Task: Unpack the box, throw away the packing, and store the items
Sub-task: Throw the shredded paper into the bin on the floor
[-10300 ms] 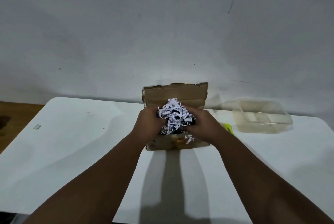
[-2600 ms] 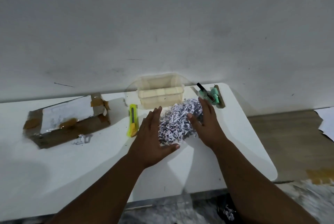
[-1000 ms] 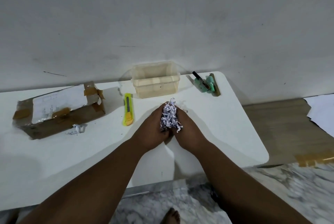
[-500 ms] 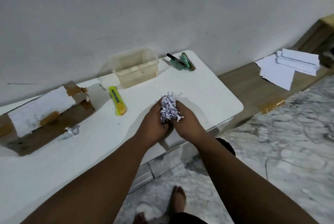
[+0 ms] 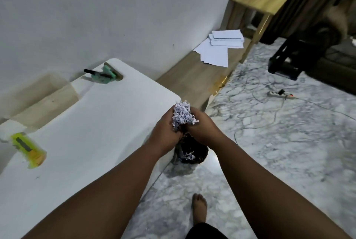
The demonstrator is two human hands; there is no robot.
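While both hands press together at the right corner of the surface (image 5: 100,128), they hold a wad of shredded paper (image 5: 182,115) between them; the left hand (image 5: 166,132) closes on it from the left and the right hand (image 5: 202,128) from the right, and the shreds stick out above the fingers. The wad is in the air, just past the edge of the surface and above a dark bin (image 5: 192,151) that stands on the marble floor (image 5: 269,161) beside the surface. Some shreds already lie inside the bin. On the surface, well to the left of the hands, a yellow cutter (image 5: 28,148) lies flat. A clear container (image 5: 40,101) stands farther back by the wall, and a green item with a black pen (image 5: 103,75) lies at the far corner. Beyond the surface, white sheets (image 5: 219,48) lie on a low wooden board by the wall. A bare foot (image 5: 199,209) stands on the floor below the hands. Cables and a power strip (image 5: 281,95) lie on the floor to the right of the hands.
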